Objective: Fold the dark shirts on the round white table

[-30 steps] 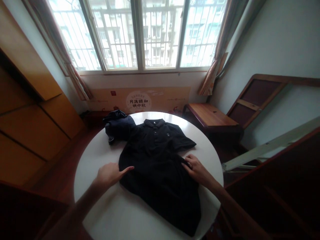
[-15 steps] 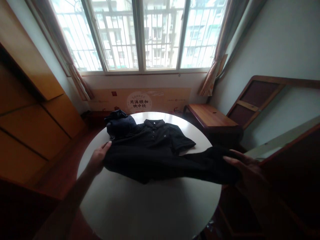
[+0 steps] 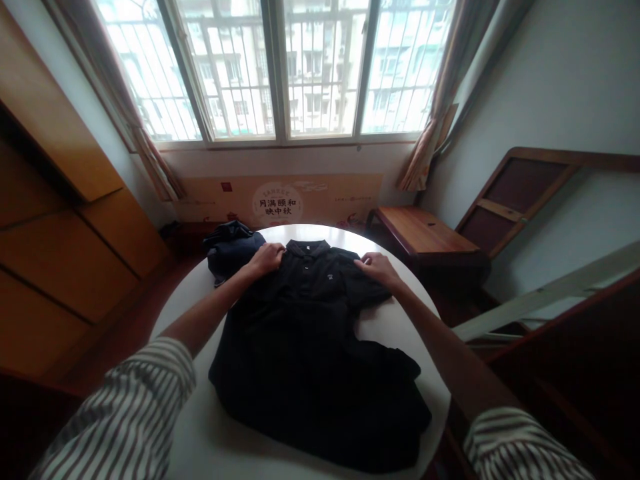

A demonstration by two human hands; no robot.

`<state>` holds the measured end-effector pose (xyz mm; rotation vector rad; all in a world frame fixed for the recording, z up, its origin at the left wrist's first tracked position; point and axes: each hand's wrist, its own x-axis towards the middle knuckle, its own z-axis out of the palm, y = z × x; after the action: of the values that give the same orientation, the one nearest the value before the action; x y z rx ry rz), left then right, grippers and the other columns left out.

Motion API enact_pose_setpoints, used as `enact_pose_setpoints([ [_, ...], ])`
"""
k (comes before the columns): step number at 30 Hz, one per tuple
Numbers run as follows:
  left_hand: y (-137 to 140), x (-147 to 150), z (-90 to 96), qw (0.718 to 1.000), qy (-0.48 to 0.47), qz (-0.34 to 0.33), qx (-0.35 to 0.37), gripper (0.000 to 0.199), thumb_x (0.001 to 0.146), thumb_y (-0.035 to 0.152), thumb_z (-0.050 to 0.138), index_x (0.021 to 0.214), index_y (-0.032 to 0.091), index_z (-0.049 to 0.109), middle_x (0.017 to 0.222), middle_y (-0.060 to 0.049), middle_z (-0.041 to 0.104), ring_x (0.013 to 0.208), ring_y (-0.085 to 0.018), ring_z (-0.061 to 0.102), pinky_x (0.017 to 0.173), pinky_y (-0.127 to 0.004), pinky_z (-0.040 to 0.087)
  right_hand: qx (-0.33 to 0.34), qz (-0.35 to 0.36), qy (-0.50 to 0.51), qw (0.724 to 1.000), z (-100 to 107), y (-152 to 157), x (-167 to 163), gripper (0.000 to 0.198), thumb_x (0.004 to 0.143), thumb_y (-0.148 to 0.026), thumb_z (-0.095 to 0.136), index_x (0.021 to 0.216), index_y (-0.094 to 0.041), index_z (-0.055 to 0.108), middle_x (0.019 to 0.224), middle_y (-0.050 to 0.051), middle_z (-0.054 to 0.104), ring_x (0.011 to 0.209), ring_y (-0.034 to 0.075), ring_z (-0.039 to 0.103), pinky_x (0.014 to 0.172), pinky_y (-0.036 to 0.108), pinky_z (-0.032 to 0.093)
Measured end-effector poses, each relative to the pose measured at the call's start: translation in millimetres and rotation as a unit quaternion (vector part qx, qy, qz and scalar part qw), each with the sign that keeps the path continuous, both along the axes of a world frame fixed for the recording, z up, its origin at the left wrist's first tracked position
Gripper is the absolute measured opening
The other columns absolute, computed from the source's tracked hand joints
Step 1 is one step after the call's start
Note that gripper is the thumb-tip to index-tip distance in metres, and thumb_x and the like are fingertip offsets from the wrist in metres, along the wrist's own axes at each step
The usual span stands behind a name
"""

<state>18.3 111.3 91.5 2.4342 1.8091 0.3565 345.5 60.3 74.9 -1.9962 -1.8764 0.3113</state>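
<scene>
A black polo shirt [image 3: 300, 347] lies front up on the round white table [image 3: 187, 413], its collar toward the window and its lower part rumpled toward me. My left hand [image 3: 269, 259] is closed on the shirt's shoulder, left of the collar. At the opposite shoulder, my right hand [image 3: 379, 268] pinches the fabric near the top of the sleeve. A small pale emblem shows on the chest. Beside my left hand sits a bundle of dark blue clothing [image 3: 233, 250].
Past the table stands a long printed cardboard panel [image 3: 320, 200] below the barred window [image 3: 320, 73]. A wooden bench or low table [image 3: 425, 230] is at the back right. Orange-brown cabinets [image 3: 60, 280] line the left side.
Both hands have let go of the shirt's lower edge and moved forward to its shoulders. The lower part, stretched sideways before, now lies spread toward me on the table.
</scene>
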Motion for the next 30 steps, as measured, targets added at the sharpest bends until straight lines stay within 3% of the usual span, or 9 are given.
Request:
enact_pose_setpoints([
  [3,43,14,-12.1,0.997,0.041,0.040,-0.043,0.046,0.092,0.038,0.054,0.128,0.009,0.060,0.123,-0.022,0.066,0.116,-0.032,0.063,0.094,-0.035,0.047,-0.040,-0.024,-0.040,0.998,-12,46,-13,0.054,0.085,-0.051,0.065,0.121,-0.011,0.062,0.124,0.020,0.062,0.111,0.029,0.063,0.087,0.033,0.048],
  [5,58,12,-23.4,0.994,0.060,0.062,-0.062,0.068,0.085,0.054,0.062,0.132,0.005,0.054,0.126,-0.028,0.062,0.117,-0.039,0.061,0.095,-0.041,0.047,-0.069,-0.036,-0.066,0.995,-23,65,-17,0.069,0.082,-0.058,0.066,0.130,-0.010,0.055,0.133,0.025,0.054,0.114,0.034,0.060,0.087,0.038,0.048],
  [9,60,-9,-44.1,0.989,0.101,0.083,-0.074,0.083,0.084,0.076,0.045,0.132,0.009,0.054,0.126,-0.028,0.062,0.118,-0.042,0.059,0.096,-0.046,0.046,-0.105,0.002,-0.098,0.990,-40,80,-13,0.047,0.089,-0.049,0.059,0.123,-0.016,0.059,0.124,0.018,0.062,0.110,0.030,0.062,0.085,0.036,0.048],
  [13,44,-29,-54.4,0.987,0.123,0.090,-0.044,0.063,0.099,0.053,0.027,0.114,0.008,0.067,0.121,-0.026,0.064,0.110,-0.039,0.063,0.092,-0.046,0.048,-0.084,0.023,-0.121,0.989,-51,76,-10,0.035,0.095,-0.040,0.050,0.122,-0.019,0.058,0.118,0.015,0.066,0.105,0.029,0.064,0.082,0.035,0.047],
  [18,39,-34,-41.1,0.988,0.148,0.045,0.027,0.037,0.092,0.019,0.045,0.121,0.008,0.065,0.124,-0.025,0.061,0.120,-0.036,0.056,0.101,-0.049,0.041,-0.031,0.000,-0.141,0.990,-63,62,-18,0.039,0.101,-0.039,0.034,0.128,-0.017,0.053,0.124,0.018,0.061,0.105,0.032,0.063,0.084,0.039,0.045],
  [21,51,-33,-28.0,0.971,0.196,0.098,0.096,0.051,0.085,0.027,0.062,0.133,0.012,0.057,0.146,-0.025,0.044,0.138,-0.046,0.032,0.107,-0.065,0.026,-0.020,-0.003,-0.144,0.989,-64,58,-22,0.038,0.101,-0.038,0.034,0.126,-0.017,0.054,0.122,0.017,0.062,0.104,0.031,0.063,0.083,0.038,0.045],
  [23,61,-33,-24.0,0.957,0.200,0.203,0.056,0.065,0.080,0.038,0.071,0.138,0.014,0.053,0.153,-0.028,0.032,0.138,-0.055,0.023,0.101,-0.073,0.023,-0.017,-0.004,-0.146,0.989,-64,57,-22,0.037,0.101,-0.038,0.035,0.125,-0.018,0.054,0.122,0.016,0.062,0.103,0.031,0.064,0.082,0.037,0.044],
  [25,67,-36,-24.8,0.948,0.182,0.262,0.005,0.063,0.083,0.040,0.068,0.138,0.014,0.054,0.153,-0.031,0.030,0.136,-0.058,0.024,0.098,-0.074,0.024,-0.014,-0.003,-0.148,0.989,-63,57,-21,0.036,0.101,-0.038,0.035,0.125,-0.018,0.055,0.120,0.016,0.063,0.102,0.030,0.064,0.081,0.036,0.045],
  [30,62,-59,-34.4,0.953,0.185,0.239,0.005,0.046,0.091,0.026,0.050,0.137,0.018,0.056,0.151,-0.026,0.036,0.137,-0.054,0.027,0.101,-0.068,0.024,-0.008,-0.001,-0.151,0.989,-64,57,-17,0.035,0.101,-0.037,0.036,0.125,-0.018,0.055,0.118,0.016,0.064,0.100,0.030,0.064,0.080,0.036,0.045],
])
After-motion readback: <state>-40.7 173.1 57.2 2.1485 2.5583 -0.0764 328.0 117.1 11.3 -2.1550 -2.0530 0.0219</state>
